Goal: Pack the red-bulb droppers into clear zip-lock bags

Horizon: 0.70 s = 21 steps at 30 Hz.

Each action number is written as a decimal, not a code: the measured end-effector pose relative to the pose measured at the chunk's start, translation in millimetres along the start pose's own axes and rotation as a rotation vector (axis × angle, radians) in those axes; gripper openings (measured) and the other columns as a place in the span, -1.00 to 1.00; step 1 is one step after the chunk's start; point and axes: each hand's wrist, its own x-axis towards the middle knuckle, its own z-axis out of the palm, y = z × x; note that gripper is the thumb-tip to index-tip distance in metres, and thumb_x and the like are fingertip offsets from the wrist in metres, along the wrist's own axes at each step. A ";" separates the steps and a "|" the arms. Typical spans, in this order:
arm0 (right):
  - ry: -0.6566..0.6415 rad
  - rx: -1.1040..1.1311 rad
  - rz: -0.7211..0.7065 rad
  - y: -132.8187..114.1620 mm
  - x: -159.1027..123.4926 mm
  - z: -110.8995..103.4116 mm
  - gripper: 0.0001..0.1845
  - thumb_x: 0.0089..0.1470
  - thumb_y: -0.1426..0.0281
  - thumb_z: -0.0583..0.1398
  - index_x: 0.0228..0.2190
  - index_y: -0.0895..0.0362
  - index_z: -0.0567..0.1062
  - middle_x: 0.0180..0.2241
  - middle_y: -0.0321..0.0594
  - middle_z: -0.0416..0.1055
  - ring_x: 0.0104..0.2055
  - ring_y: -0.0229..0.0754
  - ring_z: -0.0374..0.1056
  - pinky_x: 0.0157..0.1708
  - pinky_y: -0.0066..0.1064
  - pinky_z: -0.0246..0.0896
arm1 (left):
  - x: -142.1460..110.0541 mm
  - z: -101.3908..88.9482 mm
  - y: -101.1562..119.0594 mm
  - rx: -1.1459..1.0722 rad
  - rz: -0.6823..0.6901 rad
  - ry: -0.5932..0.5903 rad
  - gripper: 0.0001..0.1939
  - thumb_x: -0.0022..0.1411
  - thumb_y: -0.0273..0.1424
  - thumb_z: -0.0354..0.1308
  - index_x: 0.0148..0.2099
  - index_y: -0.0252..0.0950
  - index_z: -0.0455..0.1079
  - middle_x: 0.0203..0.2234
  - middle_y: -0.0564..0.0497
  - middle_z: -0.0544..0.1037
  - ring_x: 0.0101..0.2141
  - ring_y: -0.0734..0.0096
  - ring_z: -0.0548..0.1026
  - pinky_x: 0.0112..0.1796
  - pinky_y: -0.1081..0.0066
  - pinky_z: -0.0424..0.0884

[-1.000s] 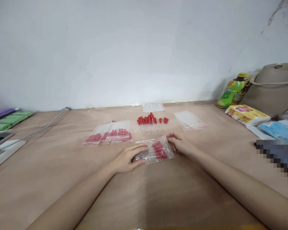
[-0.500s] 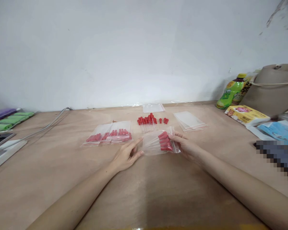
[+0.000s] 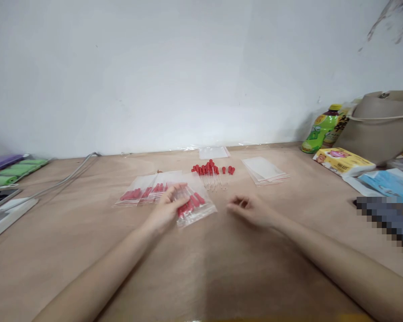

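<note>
My left hand (image 3: 169, 205) is closed on a clear zip-lock bag (image 3: 205, 209) holding several droppers with red bulbs, the bag tilted with its zip end toward me. Partly behind that hand lie other filled zip-lock bags (image 3: 139, 184) with red-bulbed droppers inside. Holding nothing that I can see, my right hand (image 3: 250, 209) hovers just right of the bag, fingers loosely curled with a gap between thumb and forefinger, a little blurred. Beyond both hands rests a pile of loose droppers (image 3: 208, 169), bulbs pointing away from me.
Flat zip-lock bags (image 3: 263, 170) lie at the right, another flat bag (image 3: 215, 153) by the wall. Farther right stand a green bottle (image 3: 320, 129), a yellow tissue pack (image 3: 344, 162) and a beige bag (image 3: 383, 129). A grey cable (image 3: 70, 174) and green rolls (image 3: 20, 170) are at left.
The filled bag has moved left and turned, from my right hand into my left. My right hand has let go of it and is apart from it.
</note>
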 end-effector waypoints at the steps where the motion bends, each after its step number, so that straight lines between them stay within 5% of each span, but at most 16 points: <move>1: 0.156 -0.192 -0.042 9.7 4.4 -14.8 -0.76 -0.01 0.23 0.12 -0.47 0.12 0.48 -0.46 -0.23 0.45 -0.41 -0.20 0.32 -0.33 -0.35 0.22 | 6.0 -13.0 8.2 0.043 -0.019 0.009 -0.46 -0.01 -0.37 0.28 0.04 -0.24 0.23 -0.33 0.01 0.51 -0.40 0.39 0.51 -0.42 0.45 0.46; 3: 0.393 -0.521 -0.066 31.6 12.3 -45.5 -0.75 -0.01 0.25 0.10 -0.43 0.13 0.50 -0.37 -0.15 0.46 -0.27 -0.10 0.32 -0.21 -0.26 0.17 | 17.9 -41.2 23.5 0.093 0.000 0.115 -0.36 -0.04 -0.43 0.30 0.10 -0.18 0.18 -0.33 0.02 0.51 -0.46 0.46 0.50 -0.49 0.52 0.43; 5: 0.518 -0.732 0.057 53.2 17.4 -71.4 -0.68 0.00 0.23 0.09 -0.33 0.16 0.51 -0.22 -0.08 0.45 -0.12 -0.01 0.29 -0.10 -0.17 0.09 | 27.9 -68.1 34.1 0.156 -0.009 0.186 -0.24 -0.09 -0.49 0.31 0.16 -0.12 0.12 -0.28 0.01 0.51 -0.46 0.47 0.50 -0.47 0.53 0.43; 9: 0.499 -0.907 0.329 81.9 19.3 -93.0 -0.42 -0.04 0.06 0.09 -0.09 0.20 0.42 -0.02 0.00 0.34 0.02 0.09 0.21 -0.01 -0.01 -0.04 | 39.5 -105.3 37.5 0.306 -0.107 0.210 -0.09 -0.06 -0.47 0.30 0.27 -0.08 -0.09 -0.30 -0.01 0.53 -0.49 0.43 0.49 -0.45 0.44 0.44; 14: 0.430 -0.969 0.404 85.6 19.8 -88.8 -0.51 0.00 0.05 0.05 -0.21 0.12 0.50 -0.11 -0.08 0.41 -0.08 0.07 0.30 -0.11 -0.06 0.03 | 46.8 -125.0 24.9 0.720 0.022 0.296 -0.27 -0.12 -0.31 0.28 0.14 -0.24 0.20 -0.09 -0.13 0.42 -0.19 0.20 0.46 -0.32 0.34 0.44; 18: 0.411 -1.029 0.329 81.9 21.2 -85.3 -0.63 0.07 0.17 0.02 -0.36 0.08 0.55 -0.28 -0.15 0.49 -0.20 -0.04 0.36 -0.21 -0.24 0.06 | 51.3 -132.5 19.4 1.014 0.090 0.346 -0.46 -0.08 -0.21 0.20 -0.03 -0.31 0.36 -0.15 -0.13 0.45 -0.13 0.10 0.42 -0.22 0.24 0.40; 21: 0.459 -1.059 0.290 81.1 22.1 -82.1 -0.62 0.10 0.24 -0.02 -0.42 0.11 0.55 -0.32 -0.13 0.50 -0.25 -0.08 0.37 -0.30 -0.32 0.06 | 50.5 -124.3 21.2 1.114 0.333 0.401 -0.57 0.00 -0.20 0.14 -0.08 -0.29 0.38 -0.13 -0.10 0.42 -0.09 0.12 0.38 -0.12 0.20 0.34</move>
